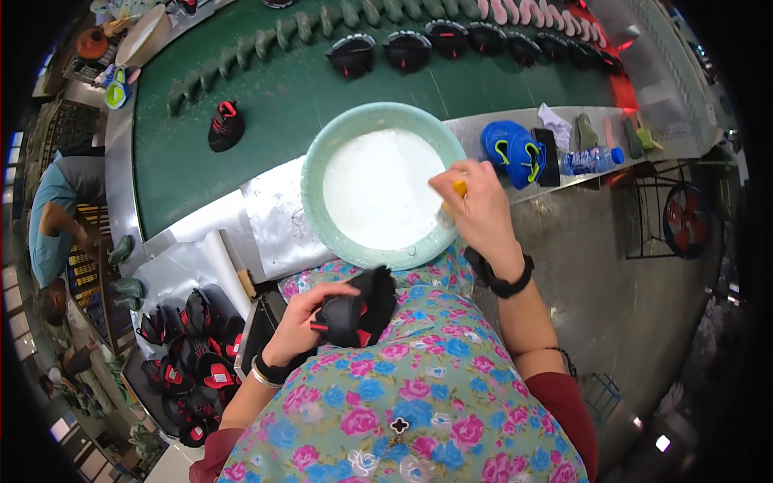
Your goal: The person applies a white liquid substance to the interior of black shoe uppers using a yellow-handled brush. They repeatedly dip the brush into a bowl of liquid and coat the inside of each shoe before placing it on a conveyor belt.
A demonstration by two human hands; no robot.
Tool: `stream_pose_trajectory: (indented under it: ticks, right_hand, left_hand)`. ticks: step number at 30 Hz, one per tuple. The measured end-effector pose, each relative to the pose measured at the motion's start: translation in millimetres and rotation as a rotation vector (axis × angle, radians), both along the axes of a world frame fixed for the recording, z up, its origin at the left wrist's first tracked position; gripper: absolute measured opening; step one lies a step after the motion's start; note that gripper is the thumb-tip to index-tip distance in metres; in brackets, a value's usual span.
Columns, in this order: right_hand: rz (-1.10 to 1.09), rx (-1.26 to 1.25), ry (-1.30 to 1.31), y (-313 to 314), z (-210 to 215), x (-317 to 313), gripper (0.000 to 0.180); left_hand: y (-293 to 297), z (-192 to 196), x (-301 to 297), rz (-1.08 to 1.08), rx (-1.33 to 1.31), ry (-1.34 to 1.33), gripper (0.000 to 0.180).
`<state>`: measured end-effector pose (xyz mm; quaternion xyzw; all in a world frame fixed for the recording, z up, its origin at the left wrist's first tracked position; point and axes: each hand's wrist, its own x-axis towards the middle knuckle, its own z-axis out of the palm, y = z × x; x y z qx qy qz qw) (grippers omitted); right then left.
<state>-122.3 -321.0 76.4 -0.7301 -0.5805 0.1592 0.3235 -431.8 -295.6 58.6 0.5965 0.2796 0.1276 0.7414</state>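
Observation:
My left hand (299, 322) grips a black shoe upper with red trim (358, 310) over my floral apron. My right hand (475, 205) holds a small brush with a yellow handle (457, 190) at the right rim of a pale green basin (322, 161). White glue (374, 189) fills the basin, which sits on the metal ledge right in front of me. The brush tip is hidden behind my fingers.
A green conveyor belt (282, 105) carries one black and red shoe (225, 125) and a row of black uppers (451, 40). A bin of black and red uppers (189, 354) stands at my left. Blue shoes (514, 149) and a plastic bottle (592, 159) lie on the right ledge. Another person (52, 225) works at far left.

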Motion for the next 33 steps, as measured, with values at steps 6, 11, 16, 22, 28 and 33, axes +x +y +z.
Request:
stream_pose_trajectory:
  ticks: [6,11,16,22,28,33]
  right_hand:
    - [-0.158,-0.077,0.255,-7,-60,-2,0.022]
    - [-0.087,-0.148,0.145,7,-98,-12,0.016]
    - [-0.107,-0.018,0.373,2,-57,-8,0.018]
    - [0.149,0.091,0.590,11,-8,-19,0.019]
    - [-0.127,-0.004,0.401,12,-24,-13,0.017]
    - [-0.167,-0.149,0.471,0,-10,-19,0.022]
  left_hand:
    - [8,-2,-10,0.020,-0.191,0.014,0.043]
    - [21,-20,19,0.313,-0.582,-0.032,0.047]
    - [34,-46,34,0.435,-0.627,-0.049,0.048]
    - [45,-55,49,0.323,-0.712,-0.095,0.044]
    - [52,-54,57,0.431,-0.548,-0.087,0.047]
    - [56,-55,65,0.540,-0.319,-0.044,0.052]
